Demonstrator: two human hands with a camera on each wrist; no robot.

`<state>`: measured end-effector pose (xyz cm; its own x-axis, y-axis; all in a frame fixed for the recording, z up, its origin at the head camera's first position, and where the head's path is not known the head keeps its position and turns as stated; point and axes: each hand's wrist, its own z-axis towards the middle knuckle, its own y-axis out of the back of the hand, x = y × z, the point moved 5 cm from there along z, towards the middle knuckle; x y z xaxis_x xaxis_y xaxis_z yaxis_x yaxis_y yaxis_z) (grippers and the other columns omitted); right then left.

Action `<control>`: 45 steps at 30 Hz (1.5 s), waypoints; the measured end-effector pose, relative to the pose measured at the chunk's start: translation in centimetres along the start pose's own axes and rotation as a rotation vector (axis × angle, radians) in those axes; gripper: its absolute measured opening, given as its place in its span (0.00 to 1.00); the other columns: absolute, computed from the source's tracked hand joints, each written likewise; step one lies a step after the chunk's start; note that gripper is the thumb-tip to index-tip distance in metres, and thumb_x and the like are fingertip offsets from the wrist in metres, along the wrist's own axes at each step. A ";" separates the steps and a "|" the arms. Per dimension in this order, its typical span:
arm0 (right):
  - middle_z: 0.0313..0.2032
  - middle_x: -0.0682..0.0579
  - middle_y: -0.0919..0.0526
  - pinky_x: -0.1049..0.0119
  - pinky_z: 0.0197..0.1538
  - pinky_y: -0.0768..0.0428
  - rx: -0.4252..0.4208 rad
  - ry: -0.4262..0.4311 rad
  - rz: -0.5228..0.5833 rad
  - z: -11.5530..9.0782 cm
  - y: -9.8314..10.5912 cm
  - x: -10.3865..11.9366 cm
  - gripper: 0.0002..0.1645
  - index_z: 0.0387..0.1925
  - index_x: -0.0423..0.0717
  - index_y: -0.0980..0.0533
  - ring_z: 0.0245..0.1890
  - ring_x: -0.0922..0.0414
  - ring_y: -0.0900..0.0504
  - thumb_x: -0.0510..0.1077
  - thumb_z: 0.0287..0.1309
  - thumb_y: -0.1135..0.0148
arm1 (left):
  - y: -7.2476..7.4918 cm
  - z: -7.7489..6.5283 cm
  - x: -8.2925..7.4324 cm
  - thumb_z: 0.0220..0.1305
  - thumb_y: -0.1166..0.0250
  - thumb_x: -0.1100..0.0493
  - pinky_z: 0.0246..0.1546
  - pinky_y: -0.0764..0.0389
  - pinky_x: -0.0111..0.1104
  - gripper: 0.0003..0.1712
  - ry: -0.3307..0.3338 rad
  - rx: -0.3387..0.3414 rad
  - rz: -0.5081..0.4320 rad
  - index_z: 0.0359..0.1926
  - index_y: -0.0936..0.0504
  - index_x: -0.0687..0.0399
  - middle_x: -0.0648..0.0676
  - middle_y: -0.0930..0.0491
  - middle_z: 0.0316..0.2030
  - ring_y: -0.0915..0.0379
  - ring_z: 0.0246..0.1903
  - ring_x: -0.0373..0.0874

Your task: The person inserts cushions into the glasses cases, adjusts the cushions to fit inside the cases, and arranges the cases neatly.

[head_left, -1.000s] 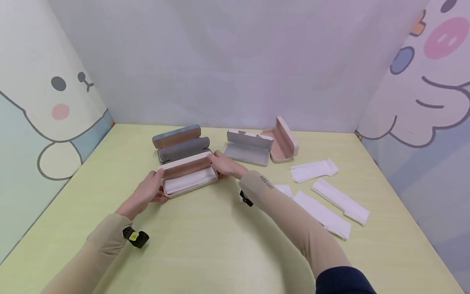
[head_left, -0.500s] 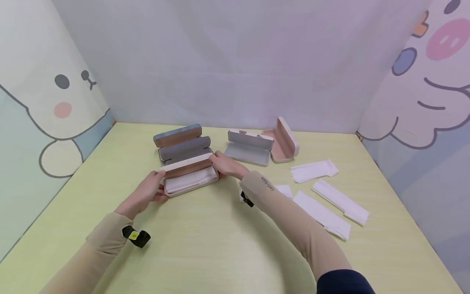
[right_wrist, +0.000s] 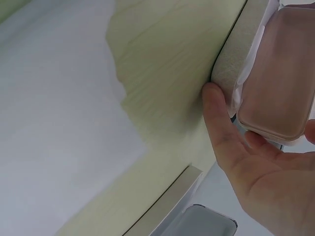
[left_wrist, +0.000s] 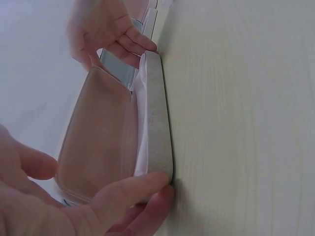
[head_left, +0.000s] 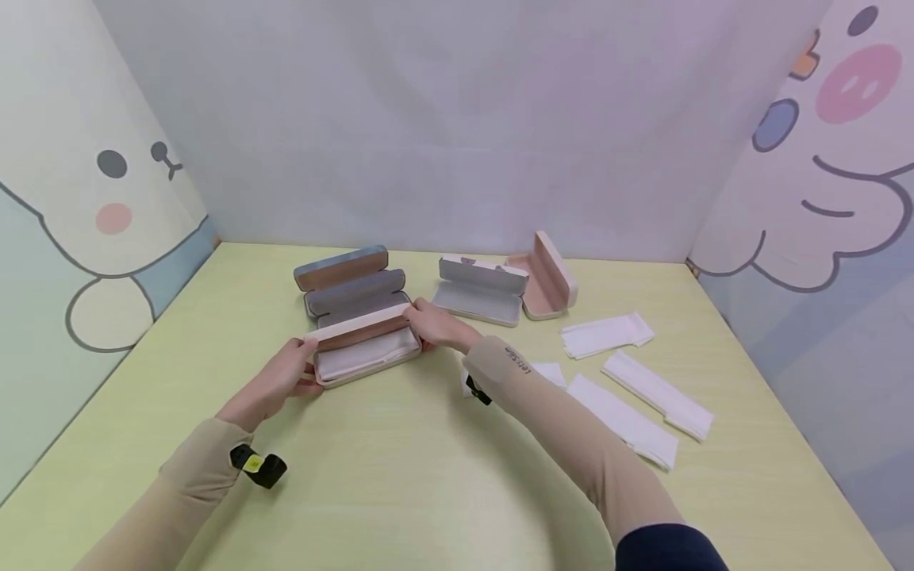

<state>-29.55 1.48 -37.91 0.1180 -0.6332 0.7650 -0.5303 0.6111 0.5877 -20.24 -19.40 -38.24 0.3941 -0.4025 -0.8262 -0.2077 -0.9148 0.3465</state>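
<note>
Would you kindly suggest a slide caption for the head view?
Left hand and right hand hold an open case containing cloth.

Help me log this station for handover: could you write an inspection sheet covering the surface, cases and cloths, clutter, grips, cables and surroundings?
Surface: yellow-green table.
Cases: four, all open; front case holds a folded cloth; blue case, grey case and pink case stand farther back.
Loose cloths: white cloths lie at right, one partly hidden by the right sleeve.
Clutter: nothing seen.
Grips: left grip and right grip hold opposite ends of the front case.
Cables: nothing seen.
Surroundings: grey back wall; side walls printed with cartoon animals.
</note>
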 end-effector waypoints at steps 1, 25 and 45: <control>0.27 0.49 0.30 0.61 0.34 0.22 0.000 0.002 0.003 0.0 0.0 0.0 0.21 0.44 0.41 0.34 0.24 0.54 0.29 0.52 0.68 0.68 | 0.0 0.0 0.0 0.76 0.73 0.47 0.36 0.19 0.30 0.35 0.001 0.001 0.001 0.68 0.59 0.74 0.71 0.39 0.50 0.30 0.40 0.48; 0.28 0.48 0.28 0.67 0.35 0.25 -0.019 0.011 -0.042 -0.5 -0.1 0.0 0.23 0.50 0.39 0.32 0.30 0.54 0.26 0.51 0.67 0.65 | -0.3 -0.1 -0.1 0.74 0.71 0.54 0.35 0.20 0.27 0.29 -0.014 -0.032 0.038 0.63 0.52 0.76 0.70 0.38 0.49 0.30 0.41 0.50; 0.28 0.45 0.24 0.68 0.33 0.29 -0.016 0.029 -0.091 -0.9 -0.2 0.0 0.23 0.53 0.37 0.33 0.28 0.53 0.25 0.49 0.68 0.65 | -0.4 -0.3 0.0 0.74 0.69 0.54 0.40 0.21 0.31 0.30 -0.032 -0.016 0.111 0.65 0.53 0.76 0.71 0.40 0.54 0.31 0.48 0.54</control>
<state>-28.71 1.73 -37.81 0.1889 -0.6725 0.7156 -0.5025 0.5598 0.6588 -19.91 -19.10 -38.28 0.3410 -0.5001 -0.7960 -0.2336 -0.8653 0.4435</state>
